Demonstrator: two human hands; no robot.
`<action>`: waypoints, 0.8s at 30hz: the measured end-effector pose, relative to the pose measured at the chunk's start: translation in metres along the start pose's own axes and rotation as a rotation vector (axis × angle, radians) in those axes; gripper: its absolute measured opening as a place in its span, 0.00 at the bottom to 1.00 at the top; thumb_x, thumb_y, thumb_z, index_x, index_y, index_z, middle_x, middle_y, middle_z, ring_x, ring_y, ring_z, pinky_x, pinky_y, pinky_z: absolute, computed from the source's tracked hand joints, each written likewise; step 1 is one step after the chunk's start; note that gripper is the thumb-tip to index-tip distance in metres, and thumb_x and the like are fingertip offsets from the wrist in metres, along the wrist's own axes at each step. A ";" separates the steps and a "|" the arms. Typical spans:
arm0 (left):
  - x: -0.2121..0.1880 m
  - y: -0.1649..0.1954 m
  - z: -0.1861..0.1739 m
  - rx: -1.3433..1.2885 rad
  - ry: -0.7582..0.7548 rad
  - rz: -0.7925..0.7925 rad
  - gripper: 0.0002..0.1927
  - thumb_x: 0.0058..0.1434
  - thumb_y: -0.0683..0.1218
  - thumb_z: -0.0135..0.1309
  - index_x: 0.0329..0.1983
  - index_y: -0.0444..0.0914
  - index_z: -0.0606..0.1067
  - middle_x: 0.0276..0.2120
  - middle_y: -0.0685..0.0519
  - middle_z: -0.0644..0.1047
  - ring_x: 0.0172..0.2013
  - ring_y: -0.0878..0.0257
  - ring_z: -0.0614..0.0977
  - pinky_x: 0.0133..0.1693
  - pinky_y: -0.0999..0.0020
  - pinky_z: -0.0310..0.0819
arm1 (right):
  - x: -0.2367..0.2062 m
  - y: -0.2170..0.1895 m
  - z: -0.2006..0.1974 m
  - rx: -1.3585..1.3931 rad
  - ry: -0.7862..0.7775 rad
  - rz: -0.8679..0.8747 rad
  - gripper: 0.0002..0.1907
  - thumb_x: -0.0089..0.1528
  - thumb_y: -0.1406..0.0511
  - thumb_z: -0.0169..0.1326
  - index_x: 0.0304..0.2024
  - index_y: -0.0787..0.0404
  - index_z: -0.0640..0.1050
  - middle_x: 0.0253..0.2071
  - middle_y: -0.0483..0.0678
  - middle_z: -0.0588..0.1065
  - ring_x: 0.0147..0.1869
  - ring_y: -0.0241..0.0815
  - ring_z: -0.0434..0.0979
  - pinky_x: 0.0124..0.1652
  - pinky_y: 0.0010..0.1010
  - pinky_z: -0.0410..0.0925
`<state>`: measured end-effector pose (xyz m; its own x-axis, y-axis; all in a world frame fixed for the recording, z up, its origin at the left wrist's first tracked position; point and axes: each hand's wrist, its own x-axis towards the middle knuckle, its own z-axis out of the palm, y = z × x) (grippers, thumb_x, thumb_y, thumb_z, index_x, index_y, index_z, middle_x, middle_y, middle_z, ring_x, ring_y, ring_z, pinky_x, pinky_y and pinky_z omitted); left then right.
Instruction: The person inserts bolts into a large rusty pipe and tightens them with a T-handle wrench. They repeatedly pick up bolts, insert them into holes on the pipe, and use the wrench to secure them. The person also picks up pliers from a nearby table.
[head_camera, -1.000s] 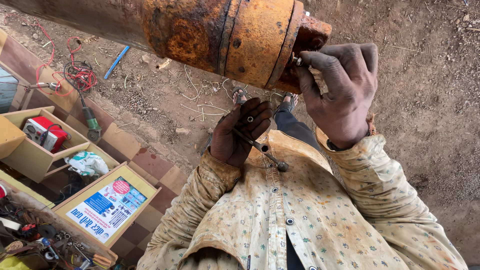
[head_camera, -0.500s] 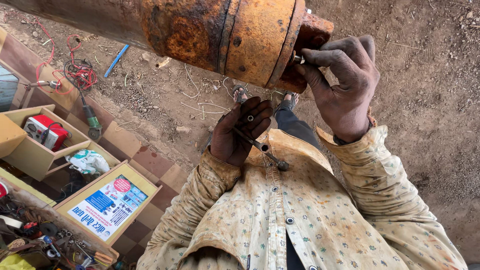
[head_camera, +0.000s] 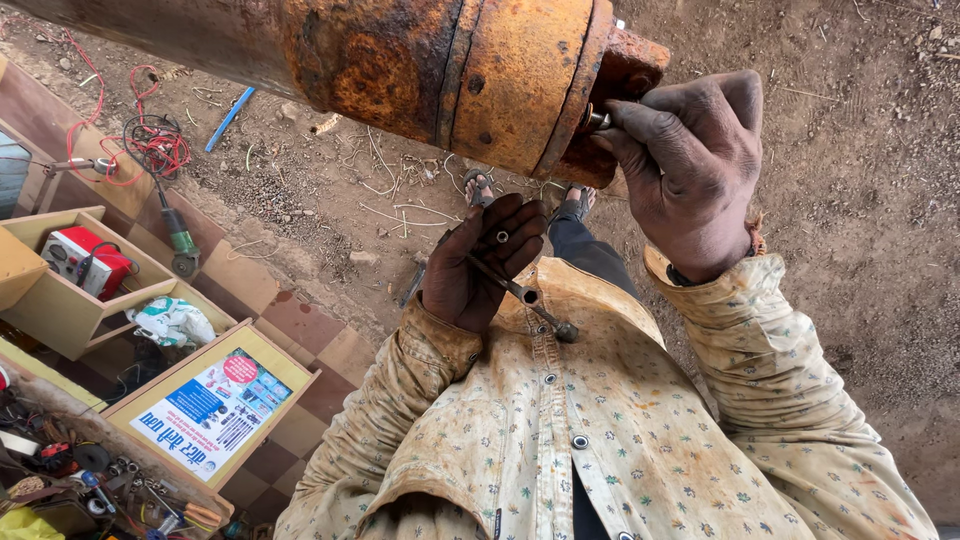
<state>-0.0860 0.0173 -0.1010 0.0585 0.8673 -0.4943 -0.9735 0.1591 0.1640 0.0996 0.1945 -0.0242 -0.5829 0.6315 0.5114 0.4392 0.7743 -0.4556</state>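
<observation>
At twelve o'clock, right hand (head_camera: 690, 170) pinching small bolt (head_camera: 598, 120) against heavy rusty flange (head_camera: 520, 80) (slippery, easily dropped); left hand (head_camera: 480, 260) clasping slim tool (head_camera: 520, 295).

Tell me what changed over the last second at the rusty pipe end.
The right hand shifted a little at the flange of the rusty pipe, its fingers turning on the small metal fitting it pinches. The left hand stayed below, keeping its grip on the socket wrench and a small part. Nothing was let go, and the pipe did not move.
</observation>
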 end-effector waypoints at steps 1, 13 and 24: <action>0.000 0.000 0.000 -0.002 0.005 -0.003 0.27 0.77 0.52 0.46 0.68 0.27 0.67 0.64 0.35 0.72 0.65 0.47 0.75 0.65 0.54 0.73 | 0.000 0.000 0.001 -0.004 0.005 0.005 0.11 0.68 0.66 0.69 0.50 0.60 0.82 0.46 0.45 0.75 0.52 0.49 0.69 0.51 0.38 0.66; -0.002 0.000 -0.005 0.007 0.016 -0.001 0.27 0.76 0.52 0.46 0.69 0.28 0.67 0.64 0.36 0.72 0.65 0.48 0.75 0.66 0.55 0.72 | -0.003 -0.007 0.000 0.021 0.019 0.051 0.12 0.68 0.71 0.69 0.52 0.58 0.81 0.47 0.45 0.77 0.54 0.47 0.72 0.52 0.36 0.68; -0.002 -0.001 -0.006 0.014 -0.005 0.010 0.27 0.77 0.53 0.46 0.68 0.28 0.67 0.64 0.36 0.72 0.65 0.48 0.75 0.66 0.54 0.72 | -0.008 -0.005 -0.001 0.218 0.023 0.183 0.07 0.70 0.72 0.66 0.50 0.62 0.81 0.48 0.47 0.80 0.53 0.41 0.78 0.49 0.28 0.74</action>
<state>-0.0866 0.0128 -0.1058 0.0495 0.8711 -0.4886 -0.9709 0.1568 0.1812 0.1027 0.1853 -0.0252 -0.4911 0.7624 0.4215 0.3763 0.6220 -0.6867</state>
